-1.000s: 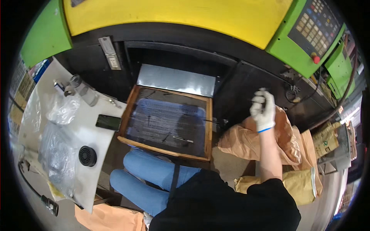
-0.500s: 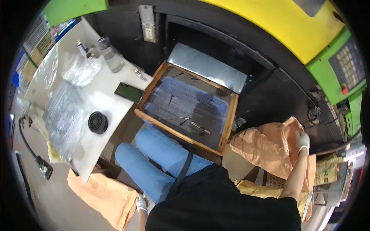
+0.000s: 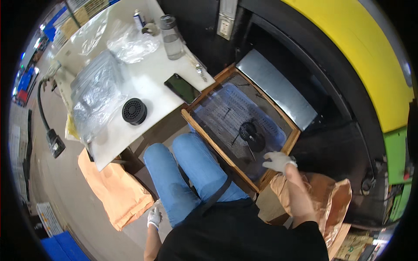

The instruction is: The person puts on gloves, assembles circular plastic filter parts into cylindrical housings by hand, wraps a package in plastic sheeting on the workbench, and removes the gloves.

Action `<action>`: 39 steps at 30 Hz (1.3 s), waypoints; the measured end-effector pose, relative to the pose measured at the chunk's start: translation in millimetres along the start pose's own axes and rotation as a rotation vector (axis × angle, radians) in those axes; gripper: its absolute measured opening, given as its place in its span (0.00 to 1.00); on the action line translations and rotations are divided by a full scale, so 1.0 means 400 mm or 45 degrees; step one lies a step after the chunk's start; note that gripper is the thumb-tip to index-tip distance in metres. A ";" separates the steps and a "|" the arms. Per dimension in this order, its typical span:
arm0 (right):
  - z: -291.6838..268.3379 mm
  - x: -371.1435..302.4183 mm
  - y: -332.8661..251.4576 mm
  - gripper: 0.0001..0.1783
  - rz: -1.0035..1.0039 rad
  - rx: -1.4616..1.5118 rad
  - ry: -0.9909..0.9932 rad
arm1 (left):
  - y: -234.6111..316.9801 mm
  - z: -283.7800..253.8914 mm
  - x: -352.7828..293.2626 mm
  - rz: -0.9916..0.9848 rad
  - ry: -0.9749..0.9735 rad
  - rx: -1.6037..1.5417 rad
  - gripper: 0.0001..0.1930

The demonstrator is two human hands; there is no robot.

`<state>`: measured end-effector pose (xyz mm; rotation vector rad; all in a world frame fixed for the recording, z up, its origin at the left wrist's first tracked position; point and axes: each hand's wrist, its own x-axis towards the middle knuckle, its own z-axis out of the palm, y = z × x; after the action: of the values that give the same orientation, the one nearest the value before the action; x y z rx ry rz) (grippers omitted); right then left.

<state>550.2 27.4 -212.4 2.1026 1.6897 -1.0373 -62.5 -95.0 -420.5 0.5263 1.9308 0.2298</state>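
My right hand [image 3: 278, 162], in a white glove, reaches over the near right corner of a wooden-framed tray [image 3: 220, 148]. Its fingers are stretched out with nothing seen in them. Just beyond the fingertips, two round black ribbed parts [image 3: 252, 135] are in the tray, by a thin pen-like tool [image 3: 251, 150]. A blue plastic basket [image 3: 233, 91] shows through or in the tray's dark surface. Low on my left side, my gloved left hand [image 3: 153, 217] hangs with fingers loosely apart, close to the corner of an orange paper bag [image 3: 115, 191].
An open orange paper bag [image 3: 313, 191] stands under my right forearm. On the white table [image 3: 152, 91] at left are a black round part [image 3: 134, 111], a phone [image 3: 182, 88], a water bottle [image 3: 172, 38] and clear plastic bags [image 3: 102, 87]. A yellow and green machine [image 3: 348, 52] rises at right.
My right hand has moved left from the open paper bag to the tray corner. The round black parts now show in the tray. My left hand has come away from the left bag's corner.
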 end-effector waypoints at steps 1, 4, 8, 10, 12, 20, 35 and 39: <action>0.037 0.052 -0.004 0.30 0.095 0.045 0.054 | -0.010 -0.007 -0.008 0.008 0.016 0.010 0.19; 0.082 0.163 -0.009 0.37 0.090 -0.016 0.270 | -0.057 -0.019 -0.033 -0.050 0.060 -0.100 0.20; 0.070 0.277 -0.042 0.58 0.264 -0.051 0.531 | -0.124 -0.007 -0.132 -0.198 0.239 -0.208 0.20; 0.086 0.325 -0.022 0.58 0.102 -0.002 0.545 | -0.190 0.003 -0.175 -0.251 0.217 -0.166 0.22; 0.088 0.345 -0.037 0.53 -0.124 0.024 0.536 | -0.346 0.054 -0.173 -0.227 0.465 -0.065 0.28; 0.072 0.507 0.177 0.47 -0.112 -0.069 0.223 | -0.421 0.329 -0.600 -0.932 0.690 -0.413 0.25; 0.325 0.133 -0.480 0.37 -0.678 -0.902 -0.204 | -0.483 1.023 -0.858 -1.382 0.427 -1.194 0.22; 0.578 -0.298 -0.673 0.37 -0.634 -0.885 -0.099 | -0.505 1.143 -0.720 -0.742 -0.067 -0.830 0.22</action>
<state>206.9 -119.5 -236.7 1.2269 2.1759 -0.4953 396.8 -442.6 -450.1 -0.4511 1.7427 0.4322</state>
